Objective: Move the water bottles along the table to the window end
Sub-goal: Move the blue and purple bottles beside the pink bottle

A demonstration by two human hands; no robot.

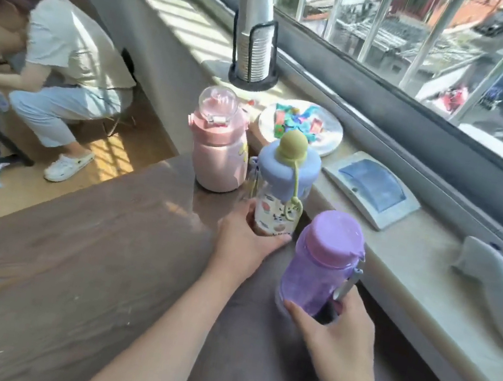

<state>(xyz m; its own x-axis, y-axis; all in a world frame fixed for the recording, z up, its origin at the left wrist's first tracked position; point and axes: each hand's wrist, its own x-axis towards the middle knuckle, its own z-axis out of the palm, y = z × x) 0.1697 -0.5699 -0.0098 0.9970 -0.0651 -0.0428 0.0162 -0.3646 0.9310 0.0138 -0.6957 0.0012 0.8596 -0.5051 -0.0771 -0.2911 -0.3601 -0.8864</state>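
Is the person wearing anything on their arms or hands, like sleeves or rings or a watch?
No. Both forearms are bare as far as the picture shows, with no sleeve in view. The left hand and the right hand show no gloves, rings, watch or bracelet. The nails look short and plain, with no polish that can be made out.

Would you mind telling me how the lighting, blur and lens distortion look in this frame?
Head view: strong sunlight from the window lays striped shadows on the sill and floor; the table shows soft glare. Wide-angle distortion bends the window frame. The left hand on the blue-capped bottle and the right hand on the purple bottle look slightly soft; the pink bottle is clearer.
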